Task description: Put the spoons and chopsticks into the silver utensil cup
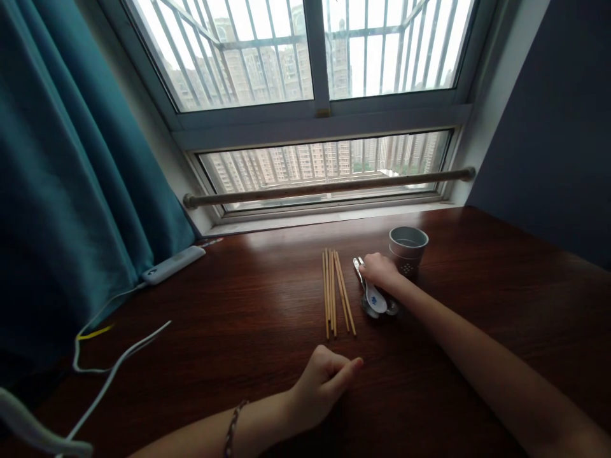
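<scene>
Single view, head-worn camera. Looks forward and down across dark wooden bench (238, 305) toward window (315, 95) straight ahead. Left hand (324, 381) close below lens, near bottom edge; right hand (379, 272) farther out, arm stretched from lower right corner. Curtain (71, 191) fills left of frame, wall (548, 127) the right. Wide lens bends window frame. No second view to share scene.

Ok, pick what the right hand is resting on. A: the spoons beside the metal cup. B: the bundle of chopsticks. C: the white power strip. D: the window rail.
A: the right hand lies over the handles of the spoons, just in front of the metal cup; the chopsticks lie apart to its left.
</scene>
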Demonstrator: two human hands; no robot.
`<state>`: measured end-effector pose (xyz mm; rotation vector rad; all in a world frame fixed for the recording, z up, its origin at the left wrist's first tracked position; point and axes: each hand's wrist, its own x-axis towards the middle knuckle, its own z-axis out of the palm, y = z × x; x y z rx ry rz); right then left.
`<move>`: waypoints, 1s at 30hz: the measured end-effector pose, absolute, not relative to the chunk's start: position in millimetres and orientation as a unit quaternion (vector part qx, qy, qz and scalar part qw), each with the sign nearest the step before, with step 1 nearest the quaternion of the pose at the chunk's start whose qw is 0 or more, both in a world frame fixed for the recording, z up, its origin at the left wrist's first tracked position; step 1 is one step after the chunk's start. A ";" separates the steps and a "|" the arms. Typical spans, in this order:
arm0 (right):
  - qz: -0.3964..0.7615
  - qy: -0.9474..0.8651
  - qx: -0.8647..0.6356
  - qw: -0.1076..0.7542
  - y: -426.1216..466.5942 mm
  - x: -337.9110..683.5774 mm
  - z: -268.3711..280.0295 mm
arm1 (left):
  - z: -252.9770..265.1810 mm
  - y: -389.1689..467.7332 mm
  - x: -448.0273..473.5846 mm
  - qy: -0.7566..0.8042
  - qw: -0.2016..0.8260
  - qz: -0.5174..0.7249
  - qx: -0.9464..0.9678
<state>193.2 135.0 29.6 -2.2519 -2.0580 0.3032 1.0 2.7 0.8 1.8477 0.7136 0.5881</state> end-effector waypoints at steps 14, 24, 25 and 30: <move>0.063 -0.636 -0.677 0.366 116.9 269.4 125.3 | -5.6 2.7 -0.6 0.319 0.485 0.245 0.777; 0.100 -0.457 -0.622 0.628 122.3 342.5 126.9 | -7.5 5.4 1.5 0.340 0.476 0.251 0.771; 0.106 -0.460 -0.638 0.608 126.7 343.0 122.7 | -6.8 5.2 1.8 0.345 0.475 0.252 0.769; 0.149 -0.482 -0.688 0.522 143.5 341.5 102.9 | -4.6 4.4 3.0 0.358 0.477 0.251 0.762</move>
